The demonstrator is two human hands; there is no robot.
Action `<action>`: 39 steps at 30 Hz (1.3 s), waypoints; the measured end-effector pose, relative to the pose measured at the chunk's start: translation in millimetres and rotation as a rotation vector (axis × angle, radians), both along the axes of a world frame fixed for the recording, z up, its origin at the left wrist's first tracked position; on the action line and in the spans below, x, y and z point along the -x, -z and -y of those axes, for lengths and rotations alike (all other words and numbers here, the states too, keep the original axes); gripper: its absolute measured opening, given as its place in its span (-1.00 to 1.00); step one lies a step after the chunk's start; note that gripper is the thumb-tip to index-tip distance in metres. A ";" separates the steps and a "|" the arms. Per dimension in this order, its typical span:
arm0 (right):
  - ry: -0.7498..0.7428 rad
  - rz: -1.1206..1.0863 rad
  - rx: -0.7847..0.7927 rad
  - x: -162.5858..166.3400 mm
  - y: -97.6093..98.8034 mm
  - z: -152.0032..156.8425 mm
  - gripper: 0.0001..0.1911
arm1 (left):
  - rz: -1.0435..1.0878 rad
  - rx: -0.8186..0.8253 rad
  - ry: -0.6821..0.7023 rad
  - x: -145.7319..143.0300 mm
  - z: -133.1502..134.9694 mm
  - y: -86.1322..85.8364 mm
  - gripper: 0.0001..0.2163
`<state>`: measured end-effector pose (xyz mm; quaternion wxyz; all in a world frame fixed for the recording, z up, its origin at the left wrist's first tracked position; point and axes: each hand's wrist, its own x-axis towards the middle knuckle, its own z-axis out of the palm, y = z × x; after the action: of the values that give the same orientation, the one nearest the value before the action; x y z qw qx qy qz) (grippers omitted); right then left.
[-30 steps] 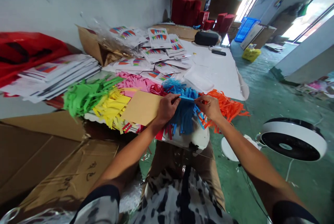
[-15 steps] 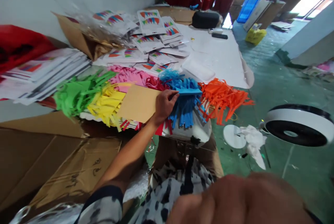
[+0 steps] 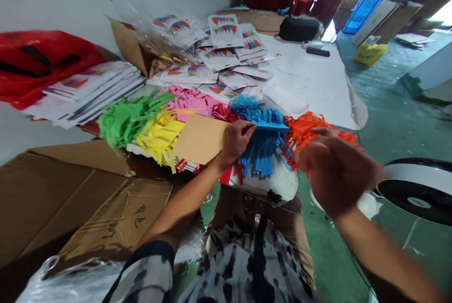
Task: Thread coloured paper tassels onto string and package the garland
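Observation:
My left hand pinches the left end of the folded top band of a blue paper fringe. Its cut strips hang down over the near table edge. To the left, close by that wrist, lies a plain tan card. My right hand is raised in front of the orange fringe, smeared by motion. Its fingers look curled together, and whatever may be between them is hidden. Farther left are pink, yellow and green fringes, with a little dark red fringe beside the blue.
Printed bunting packets are heaped at the back; more are stacked by a red bag. A black case and a dark remote-like object lie farther off. Cardboard is low left, a white-and-black fan right.
My right hand has moved from close to the camera, at the lower right, out toward the orange fringe. My left hand keeps its pinch on the blue fringe. The view has shifted slightly.

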<state>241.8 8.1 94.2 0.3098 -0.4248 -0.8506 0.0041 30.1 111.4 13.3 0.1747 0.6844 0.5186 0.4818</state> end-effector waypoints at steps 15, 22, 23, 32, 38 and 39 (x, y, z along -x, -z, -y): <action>0.029 0.216 -0.038 2.8 23.2 -151.8 -0.82 | 0.125 0.040 -0.020 18.4 -12.5 -13.1 -0.83; -0.167 0.108 0.228 -1.7 7.3 -182.6 -0.69 | 0.170 0.048 -0.030 27.2 -23.0 -17.6 -0.86; -0.160 0.091 0.258 -2.5 7.4 -184.7 -0.69 | 0.170 0.052 -0.029 27.8 -23.9 -17.2 -0.85; -0.118 -0.140 0.239 0.3 0.9 -188.3 -0.83 | 0.173 0.058 -0.038 25.5 -25.6 -14.6 -0.86; -0.088 -0.300 0.360 0.5 4.1 -193.1 -0.81 | -0.145 0.031 -0.044 65.5 -24.2 -26.1 -0.84; -0.081 -0.327 0.406 -0.3 4.2 -196.1 -0.80 | -0.239 0.042 -0.036 77.6 -24.2 -29.0 -0.82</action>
<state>242.1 204.2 90.0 0.3513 -0.4377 -0.7872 0.2556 -47.5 135.6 42.4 0.1174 0.7236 0.5579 0.3890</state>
